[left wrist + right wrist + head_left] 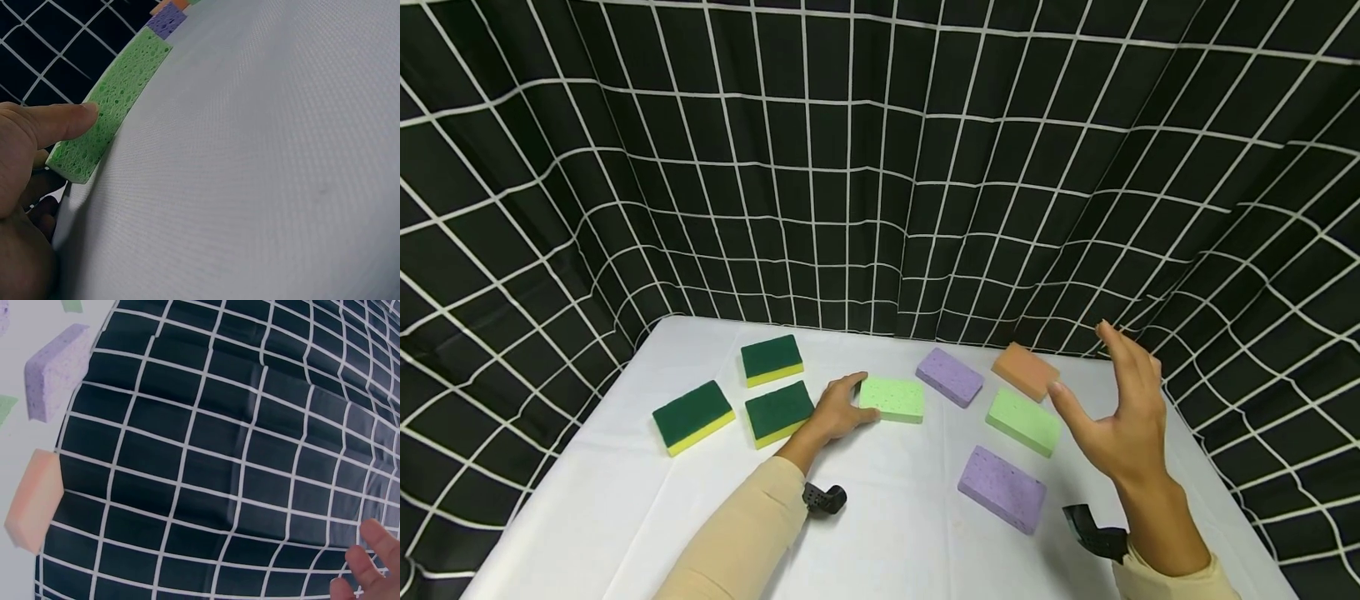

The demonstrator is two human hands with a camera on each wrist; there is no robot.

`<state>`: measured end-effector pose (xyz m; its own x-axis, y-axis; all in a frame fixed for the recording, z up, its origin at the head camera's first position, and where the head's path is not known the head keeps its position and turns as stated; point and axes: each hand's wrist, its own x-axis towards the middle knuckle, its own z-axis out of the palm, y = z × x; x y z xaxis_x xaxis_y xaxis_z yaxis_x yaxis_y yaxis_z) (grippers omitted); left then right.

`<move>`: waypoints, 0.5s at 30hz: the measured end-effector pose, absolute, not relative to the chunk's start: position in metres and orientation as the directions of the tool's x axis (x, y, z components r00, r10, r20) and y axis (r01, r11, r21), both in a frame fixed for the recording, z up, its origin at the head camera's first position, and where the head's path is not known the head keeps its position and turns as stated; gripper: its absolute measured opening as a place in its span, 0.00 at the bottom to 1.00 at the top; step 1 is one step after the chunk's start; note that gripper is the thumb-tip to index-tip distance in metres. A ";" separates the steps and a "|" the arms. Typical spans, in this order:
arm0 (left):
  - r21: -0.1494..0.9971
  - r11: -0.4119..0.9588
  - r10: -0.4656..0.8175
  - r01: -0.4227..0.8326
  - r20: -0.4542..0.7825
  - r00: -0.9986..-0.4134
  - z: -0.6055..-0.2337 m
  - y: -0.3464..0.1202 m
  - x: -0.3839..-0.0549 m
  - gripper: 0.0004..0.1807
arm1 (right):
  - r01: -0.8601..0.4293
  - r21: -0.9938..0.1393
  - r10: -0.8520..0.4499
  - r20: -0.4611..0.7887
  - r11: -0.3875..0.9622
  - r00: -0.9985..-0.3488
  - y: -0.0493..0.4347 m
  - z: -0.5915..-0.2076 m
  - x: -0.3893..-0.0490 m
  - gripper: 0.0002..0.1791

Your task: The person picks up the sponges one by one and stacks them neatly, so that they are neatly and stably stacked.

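My left hand (837, 408) pinches the left end of a light green sponge (897, 398), its thumb on the near side and its fingers behind. In the left wrist view the thumb presses the pitted side of that sponge (125, 81). Raised over the table's right side, my right hand (1123, 417) has its thumb and fingers spread, holding nothing. Nearest to it lie an orange sponge (1025, 371) and a second light green sponge (1023, 422). Only a few fingertips (370, 540) of the right hand show in the right wrist view.
Several green-and-yellow scouring sponges (694, 414) lie on the left of the white-covered table (880, 533). One purple sponge (950, 377) lies toward the back, another purple sponge (1002, 488) nearer the front. A black gridded curtain (865, 167) surrounds the table's back and sides.
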<state>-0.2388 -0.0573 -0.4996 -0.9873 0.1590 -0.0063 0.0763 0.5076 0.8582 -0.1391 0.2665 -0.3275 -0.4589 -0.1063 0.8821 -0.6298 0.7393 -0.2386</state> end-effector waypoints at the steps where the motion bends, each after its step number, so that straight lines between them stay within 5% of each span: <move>1: 0.859 0.507 0.157 0.073 -0.008 -0.988 -0.499 -0.058 -0.239 0.40 | -0.636 -0.240 -0.103 0.886 0.733 -0.453 0.266 -0.327 -0.139 0.45; 8: 0.860 0.504 0.162 0.071 -0.013 -0.987 -0.497 -0.059 -0.238 0.41 | -0.667 -0.277 -0.066 0.895 0.692 -0.441 0.263 -0.331 -0.129 0.47; 15: 0.862 0.503 0.161 0.064 -0.021 -0.987 -0.497 -0.058 -0.237 0.40 | -0.653 -0.371 -0.017 0.862 0.661 -0.507 0.268 -0.346 -0.121 0.45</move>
<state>-0.2372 -0.0579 -0.4975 -0.9867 0.1610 -0.0213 0.0635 0.5031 0.8619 -0.1205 0.2684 -0.3457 -0.5067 -0.0165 0.8619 -0.6526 0.6607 -0.3710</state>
